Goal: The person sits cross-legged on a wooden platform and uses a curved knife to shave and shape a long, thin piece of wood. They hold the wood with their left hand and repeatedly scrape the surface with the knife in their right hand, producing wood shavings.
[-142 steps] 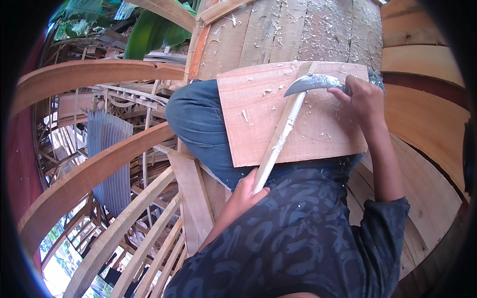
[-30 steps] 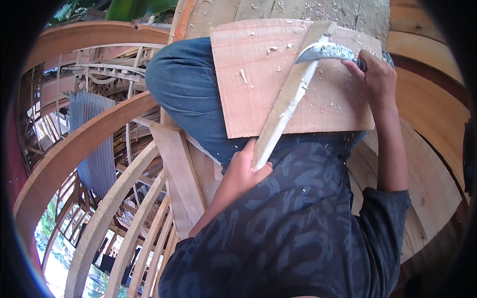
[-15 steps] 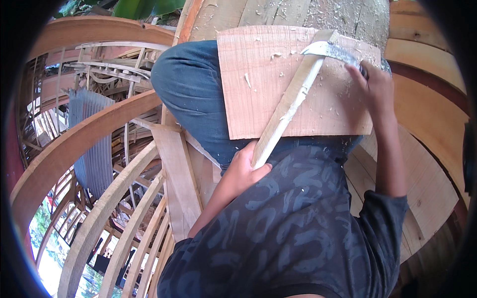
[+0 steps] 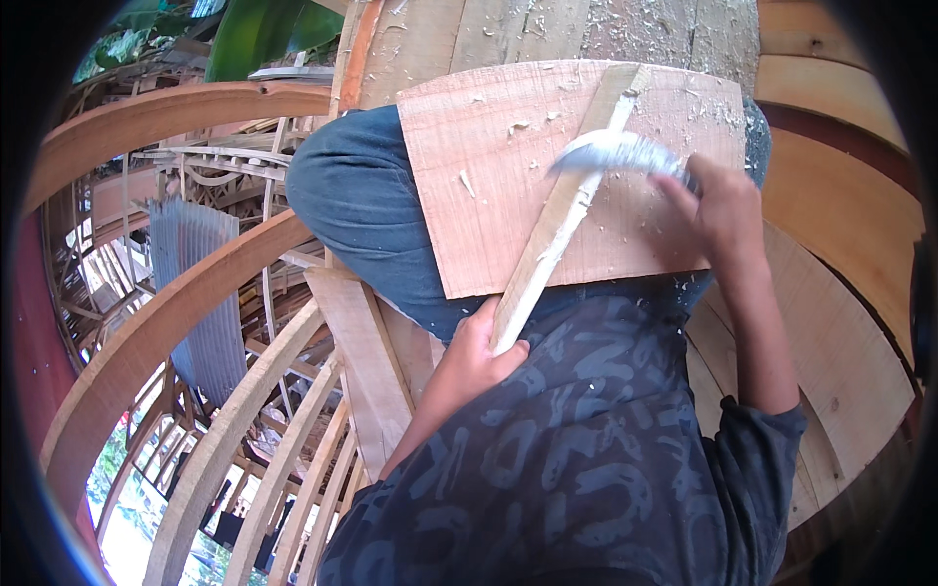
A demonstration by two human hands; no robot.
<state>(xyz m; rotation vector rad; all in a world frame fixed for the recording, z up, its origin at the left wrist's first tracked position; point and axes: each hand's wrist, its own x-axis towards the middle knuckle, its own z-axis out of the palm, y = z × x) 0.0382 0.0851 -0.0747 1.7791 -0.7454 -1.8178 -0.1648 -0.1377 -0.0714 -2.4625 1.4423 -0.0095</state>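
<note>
A wide, pinkish wooden board with a curved far edge lies across my lap. Slanting over it is a long wooden stick, its right side cut pale and rough. My left hand is closed round the near end of this stick, close to my belly. In my right hand is the handle of a curved-blade knife, mostly hidden by the fingers. The blade, smeared by motion, crosses the stick past its middle; I cannot tell whether it touches. Pale wood shavings are scattered on the board.
Curved wooden ribs rise at the left, next to a grey corrugated sheet. Planks strewn with shavings run beyond my lap. More curved planking stands at the right, with a wide board below it.
The knife has moved down the stick toward me and a little left, with my right hand following. My left hand keeps its hold. The whole view has shifted slightly.
</note>
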